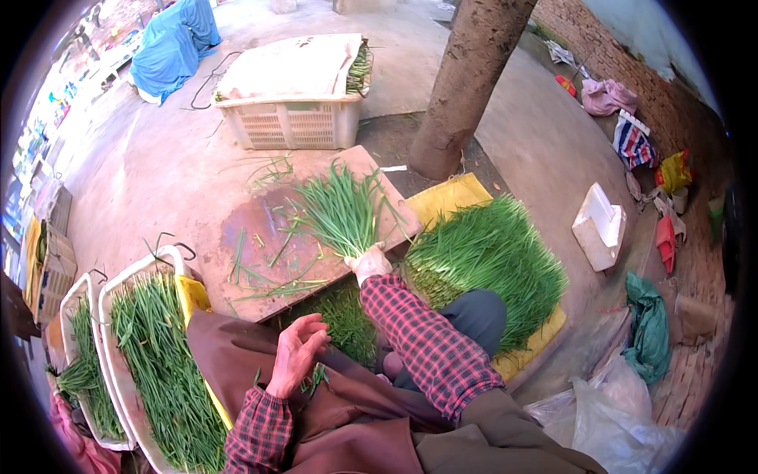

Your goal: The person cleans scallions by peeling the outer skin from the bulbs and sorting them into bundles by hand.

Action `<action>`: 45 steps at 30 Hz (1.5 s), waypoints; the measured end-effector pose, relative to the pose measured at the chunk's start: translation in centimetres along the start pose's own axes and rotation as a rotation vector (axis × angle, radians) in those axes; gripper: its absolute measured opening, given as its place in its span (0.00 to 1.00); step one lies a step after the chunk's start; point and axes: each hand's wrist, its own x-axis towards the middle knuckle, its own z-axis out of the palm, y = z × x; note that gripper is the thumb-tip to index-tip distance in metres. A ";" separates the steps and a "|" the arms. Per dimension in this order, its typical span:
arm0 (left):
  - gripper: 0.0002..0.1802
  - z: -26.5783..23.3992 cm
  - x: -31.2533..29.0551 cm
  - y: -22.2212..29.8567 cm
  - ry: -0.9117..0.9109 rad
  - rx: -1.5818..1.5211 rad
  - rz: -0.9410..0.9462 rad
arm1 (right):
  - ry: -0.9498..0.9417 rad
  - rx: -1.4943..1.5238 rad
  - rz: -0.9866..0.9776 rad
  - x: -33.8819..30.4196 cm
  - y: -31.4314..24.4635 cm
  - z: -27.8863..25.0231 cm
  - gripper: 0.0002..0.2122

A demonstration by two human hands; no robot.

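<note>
In a pale glove, my right hand (369, 263) grips a bunch of green chives (339, 207) by its base. The loose blades fan out over a low board (268, 225) stained brown and purple, with cut scraps scattered on it. My left hand (298, 353) is bare and raised above the brown apron (253, 347) on my lap, fingers partly curled and apart, with nothing in it. Beside my right forearm lies a large, neatly layered pile of chives (497, 261) on yellow sheeting (450, 199). More green trimmings (339, 320) lie below the board's near edge.
Two white crates of chives (162, 355) stand at my left. Beyond the board is a cloth-covered plastic crate (292, 125), next to a tree trunk (474, 79). On the right are a white foam box (598, 225), a green bag (647, 328) and clear plastic bags (608, 419).
</note>
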 end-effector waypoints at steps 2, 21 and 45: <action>0.25 -0.3 0.9 0.3 -0.032 -0.127 -0.083 | 0.110 -0.018 0.020 0.6 0.6 1.9 0.45; 0.19 -1.2 7.0 -9.4 0.177 -0.685 -0.132 | -0.303 0.092 -0.396 -16.4 1.6 6.6 0.36; 0.31 1.2 8.7 -15.4 0.483 0.018 -0.014 | 0.061 -0.394 -0.688 -10.9 -6.3 8.7 0.08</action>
